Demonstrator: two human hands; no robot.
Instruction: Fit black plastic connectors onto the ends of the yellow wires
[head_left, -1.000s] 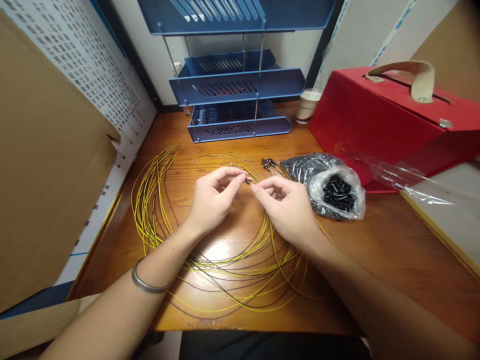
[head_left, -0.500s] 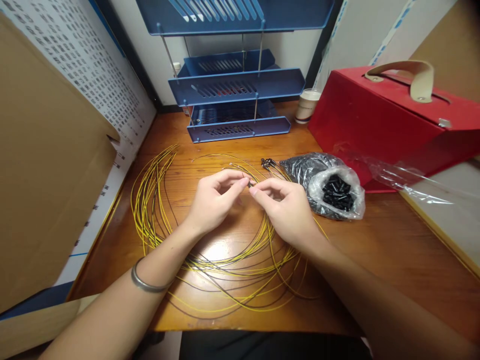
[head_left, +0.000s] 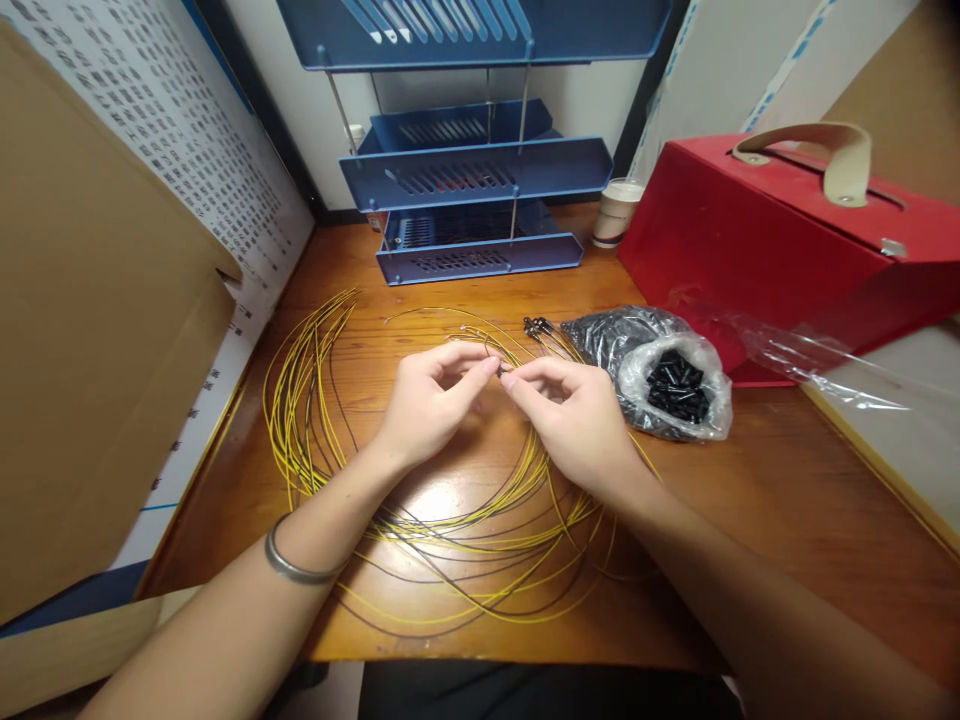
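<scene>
My left hand [head_left: 437,402] and my right hand [head_left: 574,410] meet fingertip to fingertip above the wires. Between them is a tiny dark piece [head_left: 500,370], pinched from both sides and mostly hidden by the fingers. Yellow and black wires [head_left: 300,400] lie in a wide loose coil on the wooden table, passing beneath both hands. Several wire ends with black tips [head_left: 538,328] rest just beyond my right hand. To the right of that hand, an open plastic bag [head_left: 637,345] holds many small black parts [head_left: 677,387].
A blue tiered tray rack [head_left: 480,260] stands at the back of the wooden table [head_left: 750,480]. Beside it are a paper cup [head_left: 615,213] and a red box [head_left: 750,240] with a beige handle. A cardboard sheet [head_left: 97,330] leans at the left.
Both hands keep their pinch in nearly the same place. Some wires below my right wrist have shifted slightly. The whole view has moved a little.
</scene>
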